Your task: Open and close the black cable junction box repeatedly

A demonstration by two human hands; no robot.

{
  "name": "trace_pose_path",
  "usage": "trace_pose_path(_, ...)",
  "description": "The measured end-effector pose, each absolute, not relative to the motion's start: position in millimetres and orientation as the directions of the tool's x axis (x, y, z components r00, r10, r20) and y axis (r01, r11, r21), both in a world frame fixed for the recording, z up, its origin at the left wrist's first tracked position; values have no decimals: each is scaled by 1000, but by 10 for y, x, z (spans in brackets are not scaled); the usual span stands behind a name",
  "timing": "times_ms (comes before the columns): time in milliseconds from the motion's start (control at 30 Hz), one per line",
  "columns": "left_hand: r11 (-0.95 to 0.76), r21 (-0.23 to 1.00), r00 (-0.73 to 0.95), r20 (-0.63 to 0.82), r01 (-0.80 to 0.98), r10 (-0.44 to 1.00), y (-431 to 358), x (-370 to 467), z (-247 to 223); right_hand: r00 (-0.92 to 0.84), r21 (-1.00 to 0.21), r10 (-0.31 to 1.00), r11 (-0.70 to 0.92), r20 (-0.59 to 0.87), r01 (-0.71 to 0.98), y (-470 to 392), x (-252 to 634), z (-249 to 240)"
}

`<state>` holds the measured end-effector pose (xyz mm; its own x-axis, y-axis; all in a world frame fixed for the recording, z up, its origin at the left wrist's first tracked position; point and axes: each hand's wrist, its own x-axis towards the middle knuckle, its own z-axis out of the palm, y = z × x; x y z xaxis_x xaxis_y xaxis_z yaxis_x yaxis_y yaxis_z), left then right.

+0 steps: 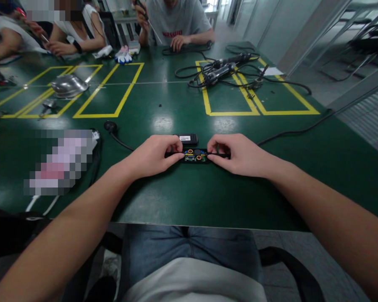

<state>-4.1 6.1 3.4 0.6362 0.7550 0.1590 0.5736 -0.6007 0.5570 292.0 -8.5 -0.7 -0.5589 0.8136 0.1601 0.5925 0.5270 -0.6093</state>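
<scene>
An opened black housing [195, 161] lies on the green table, its circuit board [193, 155] with copper coils facing up. At its left end my left hand [156, 155] pinches the black cable where it enters. My right hand [236, 154] pinches the cable at the right end the same way. Just behind the housing rests a black cover [192, 139] with a white label, partly hidden by my left fingers. A black plug [110, 126] sits to the left on its cord, which runs toward my left hand. Another black cord [290, 133] leads off behind my right hand.
A blurred-out object [63, 161] lies at left with white cords. Farther back are a metal bowl [69, 85], yellow tape outlines [96, 116], black tools with cables [220, 73] and gloves [124, 54]. People sit across the table, one holding a screwdriver. The table's front edge is near my lap.
</scene>
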Motion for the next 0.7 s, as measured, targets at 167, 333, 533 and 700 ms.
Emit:
trace_pose_path(167, -598, 569, 622, 183, 564, 761, 54, -53, 50, -548, -627, 819, 518, 167, 582, -97, 2905, -13)
trace_pose_path(333, -616, 564, 602, 243, 550, 760, 37, -73, 86, -530, -634, 824, 522, 200, 571, -105, 2906, 8)
trace_pose_path(533, -603, 580, 609, 218, 548, 763, 38, -80, 124, -539, -648, 825, 506, 170, 569, -100, 2927, 32)
trace_pose_path(700, -603, 590, 620, 209, 537, 756, 43, -80, 103, -554, -632, 813, 528, 180, 568, -89, 2938, 6)
